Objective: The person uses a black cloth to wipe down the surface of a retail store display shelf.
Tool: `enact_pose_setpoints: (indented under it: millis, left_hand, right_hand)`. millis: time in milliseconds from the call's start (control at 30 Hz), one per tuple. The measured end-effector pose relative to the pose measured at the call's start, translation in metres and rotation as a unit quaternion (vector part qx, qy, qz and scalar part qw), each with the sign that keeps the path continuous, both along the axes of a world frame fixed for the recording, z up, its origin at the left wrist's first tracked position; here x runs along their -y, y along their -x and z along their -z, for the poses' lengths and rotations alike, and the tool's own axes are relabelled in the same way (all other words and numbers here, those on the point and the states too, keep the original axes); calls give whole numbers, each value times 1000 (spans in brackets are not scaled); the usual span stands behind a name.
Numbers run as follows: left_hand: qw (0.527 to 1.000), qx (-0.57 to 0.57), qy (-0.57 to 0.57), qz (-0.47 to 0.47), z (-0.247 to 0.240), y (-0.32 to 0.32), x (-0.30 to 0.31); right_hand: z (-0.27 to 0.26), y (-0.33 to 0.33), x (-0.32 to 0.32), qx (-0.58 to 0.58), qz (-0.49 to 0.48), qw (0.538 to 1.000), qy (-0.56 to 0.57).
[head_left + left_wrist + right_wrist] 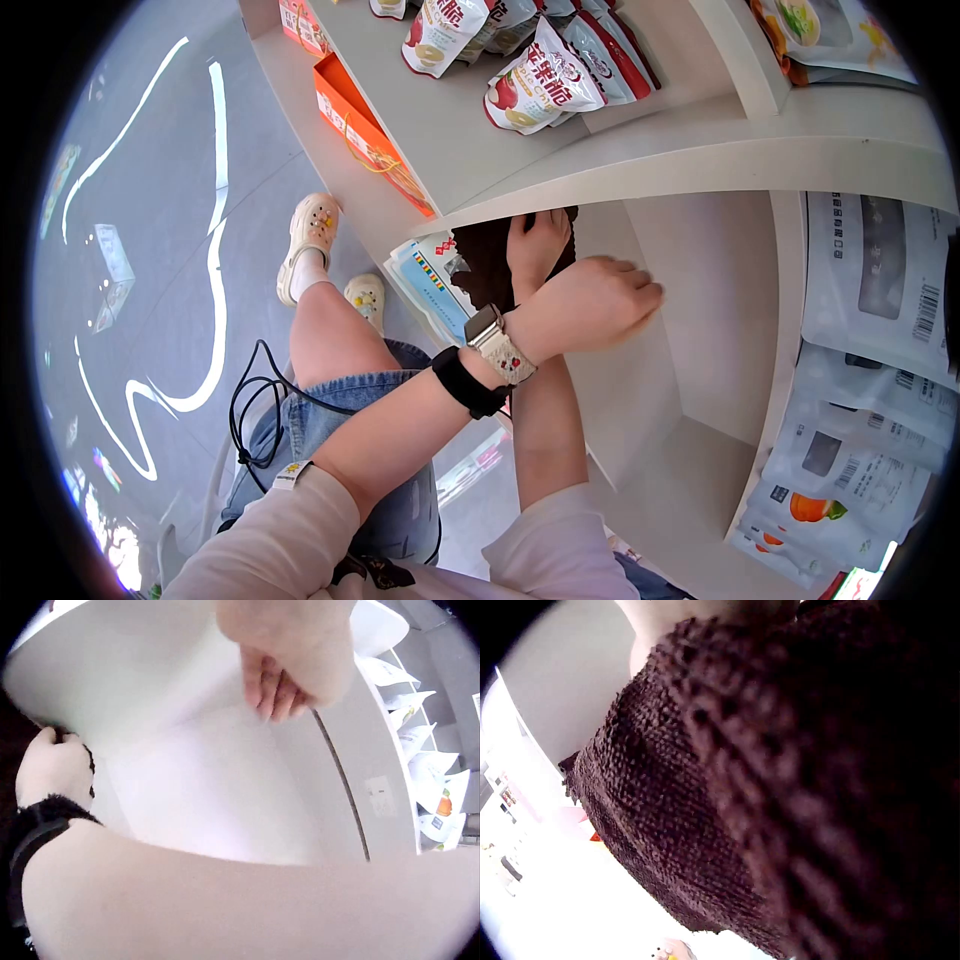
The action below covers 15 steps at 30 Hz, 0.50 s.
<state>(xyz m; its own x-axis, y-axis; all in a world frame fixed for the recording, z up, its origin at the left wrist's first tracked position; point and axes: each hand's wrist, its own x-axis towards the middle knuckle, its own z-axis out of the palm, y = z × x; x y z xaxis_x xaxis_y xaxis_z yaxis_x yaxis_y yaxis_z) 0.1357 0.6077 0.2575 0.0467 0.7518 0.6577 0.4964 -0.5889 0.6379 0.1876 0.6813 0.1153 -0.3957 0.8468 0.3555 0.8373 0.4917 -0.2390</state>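
Observation:
A dark brown, rough-textured cloth (484, 262) lies in the cubby's left part, beside printed packs; it fills much of the right wrist view (675, 802). My right hand (538, 246) grips this cloth, its fingertips partly hidden; the left wrist view shows the same hand (54, 769) at the left. My left forearm, with a watch and black band, crosses over the right arm. The left hand (592, 305) hangs in front of the cubby with loosely curled fingers and nothing visible in them; in the left wrist view it is at the top (289, 667).
White and red snack pouches (540, 85) stand on the shelf above, near an orange box (365, 140). Pale bags (880, 290) fill the compartment at the right. The shelf edge (650, 185) runs above the hands. A black cable (240, 410) loops at the lower left.

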Motion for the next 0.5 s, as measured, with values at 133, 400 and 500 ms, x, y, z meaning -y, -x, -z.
enact_pose_setpoints:
  millis: [133, 400, 500]
  left_hand:
    - [947, 156, -208, -190, -29, 40, 17]
    - [893, 341, 67, -286, -10, 48, -8]
    - [892, 337, 58, -295, -5, 47, -11]
  right_hand:
    - [-15, 8, 5, 54, 48, 997, 10]
    - [-2, 5, 0, 11, 36, 999, -17]
    - [0, 4, -1, -1, 25, 999, 20]
